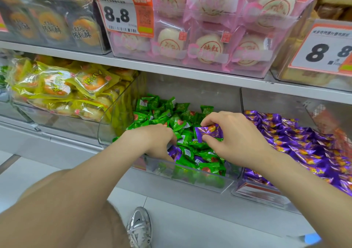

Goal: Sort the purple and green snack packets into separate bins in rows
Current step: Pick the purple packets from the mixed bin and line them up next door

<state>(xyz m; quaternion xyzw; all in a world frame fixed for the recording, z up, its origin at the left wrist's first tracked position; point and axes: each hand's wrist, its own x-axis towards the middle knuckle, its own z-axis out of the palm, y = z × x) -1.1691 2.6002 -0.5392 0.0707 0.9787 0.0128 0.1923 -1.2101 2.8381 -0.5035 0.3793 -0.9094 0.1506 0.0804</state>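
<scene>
A clear bin point(200, 179) in the middle of the lower shelf holds a heap of green snack packets point(162, 114) with a few purple ones mixed in, such as one purple packet point(174, 152) near the front. My right hand point(234, 135) pinches a purple packet point(208, 132) between thumb and fingers just above the green heap. My left hand point(158, 141) reaches into the same bin with its fingers dug down among the packets; what they touch is hidden. To the right, a second bin point(266, 192) is filled with purple packets point(304, 143).
A clear bin of yellow pastry packs point(62, 89) stands to the left. The shelf above carries pink-wrapped buns point(205, 43), dark pastry packs point(51, 26) and price tags point(123, 13). Below are a white floor and my silver shoe point(140, 226).
</scene>
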